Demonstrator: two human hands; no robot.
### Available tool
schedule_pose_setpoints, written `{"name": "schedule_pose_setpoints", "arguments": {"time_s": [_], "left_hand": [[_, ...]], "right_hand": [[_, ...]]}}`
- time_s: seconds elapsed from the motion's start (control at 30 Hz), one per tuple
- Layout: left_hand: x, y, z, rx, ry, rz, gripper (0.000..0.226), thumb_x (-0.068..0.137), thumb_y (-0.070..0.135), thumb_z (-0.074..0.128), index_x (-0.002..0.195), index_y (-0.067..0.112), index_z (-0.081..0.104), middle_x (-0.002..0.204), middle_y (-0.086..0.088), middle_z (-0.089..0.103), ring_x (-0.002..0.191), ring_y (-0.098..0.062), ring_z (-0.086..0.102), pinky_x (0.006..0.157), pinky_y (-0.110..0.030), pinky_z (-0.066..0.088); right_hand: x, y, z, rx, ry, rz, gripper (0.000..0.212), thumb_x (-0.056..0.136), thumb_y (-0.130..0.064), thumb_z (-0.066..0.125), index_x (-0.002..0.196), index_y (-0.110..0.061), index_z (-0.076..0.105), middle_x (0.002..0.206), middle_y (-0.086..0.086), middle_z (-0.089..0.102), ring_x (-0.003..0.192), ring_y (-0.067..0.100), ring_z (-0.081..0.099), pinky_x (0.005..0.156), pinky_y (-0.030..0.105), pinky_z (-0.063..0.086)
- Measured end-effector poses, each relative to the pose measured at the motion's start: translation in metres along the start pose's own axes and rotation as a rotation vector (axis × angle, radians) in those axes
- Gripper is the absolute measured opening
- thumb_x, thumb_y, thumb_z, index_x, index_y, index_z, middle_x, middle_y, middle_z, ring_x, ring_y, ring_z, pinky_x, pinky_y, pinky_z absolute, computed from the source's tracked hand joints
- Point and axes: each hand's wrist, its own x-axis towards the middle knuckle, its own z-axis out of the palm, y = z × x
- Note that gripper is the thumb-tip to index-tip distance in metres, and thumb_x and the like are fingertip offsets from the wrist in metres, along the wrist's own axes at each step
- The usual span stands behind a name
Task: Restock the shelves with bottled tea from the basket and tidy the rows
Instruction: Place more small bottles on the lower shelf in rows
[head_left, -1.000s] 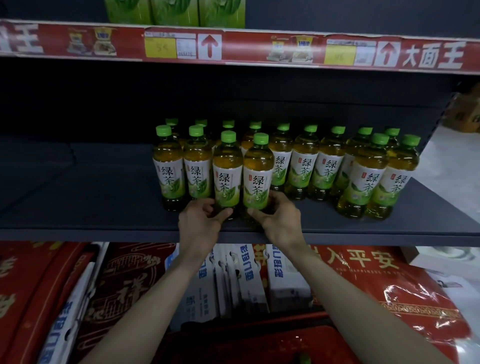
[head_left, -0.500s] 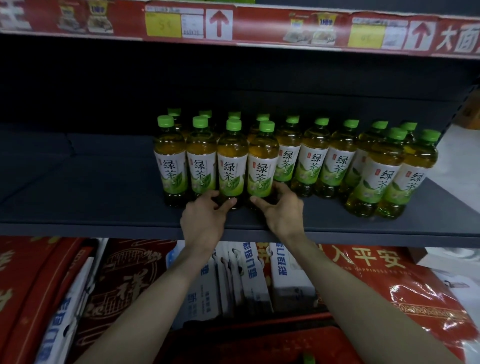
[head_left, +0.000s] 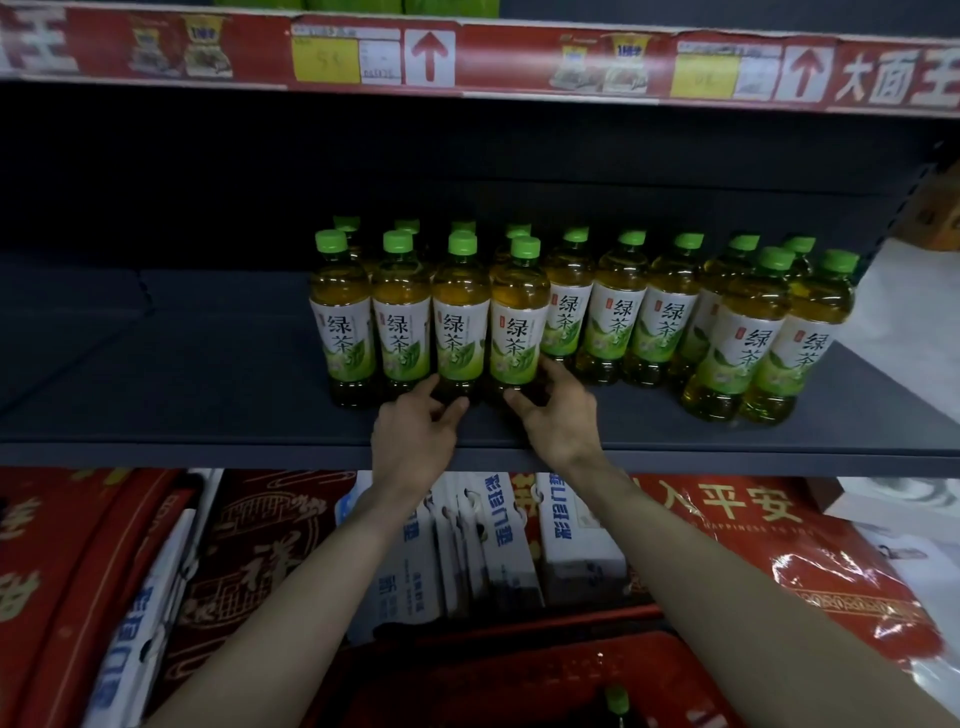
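Nearest, at the bottom edge, a red basket (head_left: 519, 675) sits low between the person's forearms. One green bottle cap (head_left: 616, 699) shows inside it, so at least one bottle seems left to shelve; how many more cannot be told. Just beyond, under the shelf, lie red gift boxes (head_left: 78, 571) and white cartons (head_left: 498, 545).

Both hands reach up over the front edge of a dark shelf (head_left: 208, 405). The left hand (head_left: 415, 431) holds the base of the third bottle (head_left: 460, 322) in the front row, counting from the left, with the forefinger at its left side and the thumb in front. The right hand (head_left: 558, 415) cups the base of the fourth bottle (head_left: 519, 332), thumb in front and fingers wrapped round its right side. Both grips look light and only partly closed. The two bottles stand upright on the shelf, touching each other.

They complete a front row of four, labels facing out. Behind them a longer back row (head_left: 670, 317) runs off to the right. At the far right a pair of bottles (head_left: 743, 343) stands forward, apart from the four, leaving a gap in the front row.

The restocking looks well under way but unfinished: the gap needs filling, the basket emptying, and the rows squaring up.

Farthest, overhead, runs a red price strip (head_left: 493, 57).
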Motion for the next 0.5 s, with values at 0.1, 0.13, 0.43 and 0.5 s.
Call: {"name": "schedule_pose_setpoints", "arguments": {"time_s": [0.1,0.13,0.43,0.5], "left_hand": [[-0.004,0.002,-0.001,-0.036,-0.04,0.04,0.043,0.099,0.029,0.07,0.136,0.007,0.065,0.1,0.002,0.078,0.102,-0.017,0.07,0.099,-0.034,0.054],[-0.007,0.005,-0.002,-0.057,-0.043,0.039,0.041,0.1,0.027,0.07,0.133,0.004,0.067,0.108,0.001,0.078,0.108,-0.017,0.069,0.102,-0.032,0.051],[-0.054,0.03,-0.006,-0.054,-0.101,0.128,0.04,0.097,0.02,0.071,0.137,0.017,0.067,0.104,0.008,0.076,0.099,-0.006,0.069,0.101,-0.021,0.049],[-0.066,0.032,-0.009,-0.038,-0.128,0.136,0.037,0.095,0.023,0.073,0.132,0.017,0.071,0.104,0.009,0.077,0.098,-0.004,0.07,0.103,-0.022,0.051]], "right_hand": [[-0.011,-0.002,-0.007,0.018,0.002,0.024,0.052,0.095,-0.022,0.075,0.143,-0.014,0.058,0.136,0.002,0.067,0.126,0.014,0.06,0.1,0.017,0.041],[-0.016,-0.002,-0.01,0.013,0.005,0.023,0.05,0.095,-0.021,0.075,0.142,-0.013,0.059,0.134,0.002,0.068,0.121,0.01,0.06,0.097,0.015,0.04],[-0.064,0.012,-0.042,0.011,0.017,0.025,0.034,0.096,-0.025,0.073,0.128,-0.013,0.069,0.123,-0.001,0.073,0.115,0.013,0.066,0.1,0.02,0.048],[-0.078,0.015,-0.049,0.04,0.005,0.04,0.03,0.096,-0.026,0.074,0.124,-0.015,0.07,0.116,-0.004,0.074,0.11,0.012,0.068,0.099,0.024,0.053]]}}
